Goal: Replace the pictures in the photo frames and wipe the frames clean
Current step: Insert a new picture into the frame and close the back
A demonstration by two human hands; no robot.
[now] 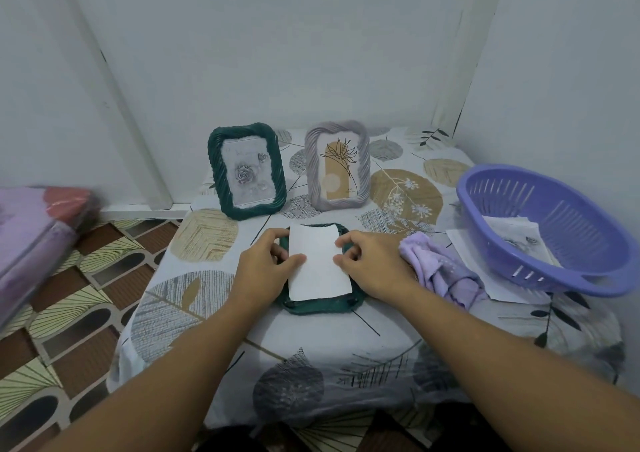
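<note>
Plain pale walls [311, 43] up top, meeting in corners left and right. Patterned brown floor tiles [69, 295] lower left. Leaf-print tablecloth [311, 365] covering the table, center frame.

Left forearm: bare, entering from lower left, angled up toward centre. Left hand [265, 263]: palm down, knuckles up, fingers curled inward, thumb extended toward right hand, tip pressing flat. Right forearm: bare, entering from lower right, angled up toward centre, mirroring left. Right hand [372, 264]: palm down, fingers bent, index and thumb tips drawn close together on side facing left hand. Hands level with each other, apart, not touching, wrists straight.
</note>
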